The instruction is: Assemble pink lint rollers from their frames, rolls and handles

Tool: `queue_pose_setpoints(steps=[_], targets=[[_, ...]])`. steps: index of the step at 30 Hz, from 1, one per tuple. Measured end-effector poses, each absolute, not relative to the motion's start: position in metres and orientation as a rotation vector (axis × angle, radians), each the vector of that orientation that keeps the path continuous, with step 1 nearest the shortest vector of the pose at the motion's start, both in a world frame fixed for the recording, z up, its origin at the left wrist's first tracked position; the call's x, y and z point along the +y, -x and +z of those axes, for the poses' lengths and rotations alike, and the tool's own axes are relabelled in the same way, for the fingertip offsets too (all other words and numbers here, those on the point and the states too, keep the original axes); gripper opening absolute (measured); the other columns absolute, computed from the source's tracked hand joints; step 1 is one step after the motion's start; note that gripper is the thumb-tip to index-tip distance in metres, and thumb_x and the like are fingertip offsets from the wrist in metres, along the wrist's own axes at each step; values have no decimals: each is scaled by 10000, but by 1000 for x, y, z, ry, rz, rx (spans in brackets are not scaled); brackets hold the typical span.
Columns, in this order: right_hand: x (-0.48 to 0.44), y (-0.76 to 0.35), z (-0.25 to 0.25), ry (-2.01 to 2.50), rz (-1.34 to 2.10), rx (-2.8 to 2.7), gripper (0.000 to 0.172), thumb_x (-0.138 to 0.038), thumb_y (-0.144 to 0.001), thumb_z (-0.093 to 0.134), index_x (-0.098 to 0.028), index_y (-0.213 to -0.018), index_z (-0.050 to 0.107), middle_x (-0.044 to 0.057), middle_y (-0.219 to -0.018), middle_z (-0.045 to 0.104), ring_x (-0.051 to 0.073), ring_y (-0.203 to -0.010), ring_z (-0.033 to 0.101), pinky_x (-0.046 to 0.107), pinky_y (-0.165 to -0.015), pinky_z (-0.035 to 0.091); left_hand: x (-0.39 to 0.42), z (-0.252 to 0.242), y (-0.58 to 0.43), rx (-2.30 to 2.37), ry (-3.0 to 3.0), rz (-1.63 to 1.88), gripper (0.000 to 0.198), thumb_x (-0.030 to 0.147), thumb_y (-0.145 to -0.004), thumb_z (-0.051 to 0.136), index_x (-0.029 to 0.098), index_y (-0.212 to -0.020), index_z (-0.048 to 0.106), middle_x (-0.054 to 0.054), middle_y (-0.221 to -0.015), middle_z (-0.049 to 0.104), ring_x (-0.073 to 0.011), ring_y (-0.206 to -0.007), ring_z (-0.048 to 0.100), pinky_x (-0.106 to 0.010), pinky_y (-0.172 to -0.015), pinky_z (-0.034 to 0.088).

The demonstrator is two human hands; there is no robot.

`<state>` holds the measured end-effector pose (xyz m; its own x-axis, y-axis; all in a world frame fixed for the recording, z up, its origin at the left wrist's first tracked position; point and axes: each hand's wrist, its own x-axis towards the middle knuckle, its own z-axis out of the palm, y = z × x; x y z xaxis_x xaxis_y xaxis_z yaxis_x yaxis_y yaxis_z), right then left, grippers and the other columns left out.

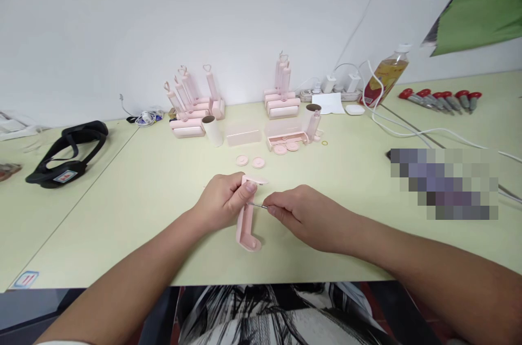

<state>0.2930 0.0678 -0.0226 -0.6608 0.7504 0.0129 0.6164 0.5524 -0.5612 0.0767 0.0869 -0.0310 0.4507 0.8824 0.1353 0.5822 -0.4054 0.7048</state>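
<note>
Left hand [222,201]: your fingers wrap the upper part of the pink housing, thumb pressed near its top end; if that hold slackens, the part could twist away under the tool.
Right hand [299,214]: you pinch a thin metal tool [258,205] between thumb and forefinger; the rest of your grip is hidden, so its firmness can't be told.
Pink housing [245,222]: it sits between your hands near the front of the table [179,250], open side showing, long axis running toward you; whether its lower end rests on the tabletop is unclear, and an unsupported end could swing if you push hard.
Tool tip: it reaches the housing just below your left thumb; a sideways slip could jab that thumb or scratch the plastic, with too much force as the likely cause.
Pink discs [242,160]: two lie loose just beyond the housing; a knuckle brushing forward could scatter them.
Yellow ring [324,143]: small and lying loose near the second pink tray [285,141]; a sweeping sleeve or hand could lose it.
White roll [212,131]: standing on end, so a bump could topple it.
</note>
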Motion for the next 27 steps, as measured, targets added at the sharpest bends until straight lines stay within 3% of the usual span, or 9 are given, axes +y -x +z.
queue_pose_setpoints(steps=[13, 21, 27], targets=[[72, -293, -22, 990, 766, -2594, 292, -202, -958, 409, -170, -723, 579, 4, -618, 584, 113, -545, 469, 236, -555, 320, 86, -32, -77, 1237, -2092, 743, 562, 571, -955, 292, 177, -611, 495, 13, -537, 512, -116, -522, 458, -238, -516, 336], [75, -292, -28, 709, 837, -2485, 262, -187, -965, 414, -173, -1044, 663, 48, -927, 723, 134, -769, 625, 239, -708, 430, 79, -32, -81, 1111, -2024, 844, 537, 537, -965, 316, 173, -602, 473, 17, -554, 511, -106, -530, 471, -228, -523, 355], [72, -294, -21, 859, 699, -2503, 272, -211, -962, 410, -162, -833, 645, 7, -666, 621, 114, -576, 493, 234, -587, 354, 84, -31, -79, 1133, -2014, 839, 556, 576, -961, 289, 172, -645, 501, 12, -559, 519, -117, -547, 476, -243, -533, 356]])
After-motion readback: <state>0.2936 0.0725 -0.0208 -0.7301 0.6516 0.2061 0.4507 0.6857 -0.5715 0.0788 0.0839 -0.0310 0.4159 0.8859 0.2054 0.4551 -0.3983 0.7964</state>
